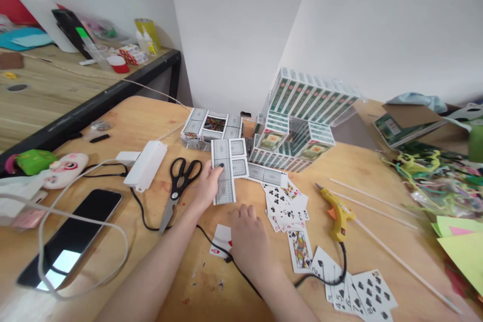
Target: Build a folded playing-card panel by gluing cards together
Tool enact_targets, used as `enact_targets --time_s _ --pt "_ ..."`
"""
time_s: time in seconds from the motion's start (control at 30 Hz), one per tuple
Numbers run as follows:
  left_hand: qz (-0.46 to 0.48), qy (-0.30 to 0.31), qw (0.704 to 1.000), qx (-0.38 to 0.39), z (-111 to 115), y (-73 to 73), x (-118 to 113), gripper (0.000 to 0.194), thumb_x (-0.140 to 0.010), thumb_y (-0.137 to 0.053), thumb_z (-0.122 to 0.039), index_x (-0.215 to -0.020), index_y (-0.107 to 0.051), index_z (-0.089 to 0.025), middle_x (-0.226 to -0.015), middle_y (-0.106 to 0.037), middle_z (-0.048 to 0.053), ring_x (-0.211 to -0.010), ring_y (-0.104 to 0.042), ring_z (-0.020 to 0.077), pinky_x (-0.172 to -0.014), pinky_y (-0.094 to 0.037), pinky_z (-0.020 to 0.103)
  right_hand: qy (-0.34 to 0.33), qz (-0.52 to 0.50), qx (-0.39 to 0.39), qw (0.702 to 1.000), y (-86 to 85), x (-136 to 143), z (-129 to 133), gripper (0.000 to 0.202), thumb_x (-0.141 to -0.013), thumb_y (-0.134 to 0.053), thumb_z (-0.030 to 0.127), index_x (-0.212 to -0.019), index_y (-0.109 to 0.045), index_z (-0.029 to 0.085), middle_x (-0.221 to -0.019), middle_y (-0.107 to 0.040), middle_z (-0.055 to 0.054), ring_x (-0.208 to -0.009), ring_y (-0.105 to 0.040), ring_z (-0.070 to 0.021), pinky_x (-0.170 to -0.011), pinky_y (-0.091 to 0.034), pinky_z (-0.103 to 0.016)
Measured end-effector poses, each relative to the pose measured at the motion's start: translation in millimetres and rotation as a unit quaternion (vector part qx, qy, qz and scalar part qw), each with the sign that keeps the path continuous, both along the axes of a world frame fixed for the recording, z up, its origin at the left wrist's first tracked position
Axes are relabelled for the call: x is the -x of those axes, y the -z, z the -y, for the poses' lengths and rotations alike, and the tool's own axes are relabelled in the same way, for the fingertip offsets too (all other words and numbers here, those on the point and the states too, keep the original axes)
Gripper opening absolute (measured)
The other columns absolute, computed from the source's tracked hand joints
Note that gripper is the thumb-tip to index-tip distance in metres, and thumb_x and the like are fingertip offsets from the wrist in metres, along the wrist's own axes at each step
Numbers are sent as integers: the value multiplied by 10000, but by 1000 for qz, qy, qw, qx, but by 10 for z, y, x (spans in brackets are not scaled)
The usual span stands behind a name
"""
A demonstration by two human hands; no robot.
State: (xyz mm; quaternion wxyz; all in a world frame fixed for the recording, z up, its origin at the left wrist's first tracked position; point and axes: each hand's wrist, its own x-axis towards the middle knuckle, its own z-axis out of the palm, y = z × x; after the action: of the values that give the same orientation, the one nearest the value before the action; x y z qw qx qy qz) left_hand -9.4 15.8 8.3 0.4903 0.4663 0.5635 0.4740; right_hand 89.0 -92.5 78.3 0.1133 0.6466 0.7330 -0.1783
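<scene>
Holding the card panel (227, 186) by its left side, the left hand (207, 184) is clamping its grip on it, thumb on top, just in front of the card box (202, 133) on the desk (181, 282). The right hand (249, 236) is partly covering a loose red ace (221, 236), and honestly I can't tell if that grip is apart or together. Black-handled scissors (176, 193) are lying left of the panel, while face-up cards (287, 206) and a yellow glue gun (341, 216) are sitting off to the right.
</scene>
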Motion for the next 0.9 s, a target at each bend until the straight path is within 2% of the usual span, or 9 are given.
enact_targets --time_s 0.13,0.27,0.37,0.47,0.6,0.7,0.8,0.9 --pt "10 13 1000 -11 -2 -27 -8 167 -781 -514 -364 -908 -545 -260 -939 -639 17 -933 -598 205 -817 -465 318 -34 27 20 999 60 98 -11 408 -666 -601 58 -1074 -599 43 -1013 -603 -228 -944 -557 -332 -673 -468 -385" --pt "-32 46 998 -18 -16 4 3 229 -794 -514 -409 -944 -559 -242 -994 -647 48 -940 -608 221 -789 -478 327 -51 -36 21 998 12 -78 -92 302 -704 -587 79 -1003 -624 69 -1022 -633 -197 -993 -565 -320 -714 -445 -363" --pt "-45 44 998 -27 -29 44 14 238 -807 -500 -414 -954 -553 -234 -1020 -646 60 -963 -607 224 -783 -479 323 -4 -144 15 989 -2 -313 -168 75 -749 -576 165 -813 -612 153 -869 -673 -105 -803 -612 -233 -646 -406 -304" --pt "-48 39 997 -35 -37 71 16 246 -812 -494 -414 -968 -550 -233 -1003 -649 58 -952 -611 218 -786 -478 319 71 -233 -26 970 16 -526 -242 92 -793 -479 158 -717 -512 197 -679 -625 -30 -617 -564 -170 -542 -343 -265" --pt "-48 44 997 -43 -35 71 14 264 -817 -494 -422 -989 -556 -232 -1002 -652 53 -939 -615 209 -790 -480 316 171 -388 -11 906 46 -651 -322 55 -787 -483 194 -760 -447 224 -643 -609 17 -589 -560 -153 -553 -373 -258" --pt "-35 47 997 -43 -31 55 18 272 -815 -504 -427 -1000 -558 -236 -1014 -653 56 -957 -614 214 -803 -481 325 215 -408 -70 885 81 -656 -350 131 -771 -539 286 -735 -425 231 -656 -550 35 -599 -506 -144 -569 -377 -261" --pt "-21 52 998 -42 -28 36 26 270 -811 -511 -434 -997 -563 -245 -1010 -659 54 -968 -616 225 -814 -484 342 213 -413 -128 876 130 -662 -352 344 -638 -700 402 -716 -412 231 -677 -464 51 -602 -433 -130 -560 -369 -254" --pt "-4 58 998 -37 -23 21 28 280 -811 -503 -457 -983 -569 -246 -986 -668 52 -936 -627 229 -792 -494 346 212 -453 -90 861 172 -695 -356 448 -542 -774 423 -778 -447 228 -695 -455 59 -560 -434 -112 -531 -381 -251"
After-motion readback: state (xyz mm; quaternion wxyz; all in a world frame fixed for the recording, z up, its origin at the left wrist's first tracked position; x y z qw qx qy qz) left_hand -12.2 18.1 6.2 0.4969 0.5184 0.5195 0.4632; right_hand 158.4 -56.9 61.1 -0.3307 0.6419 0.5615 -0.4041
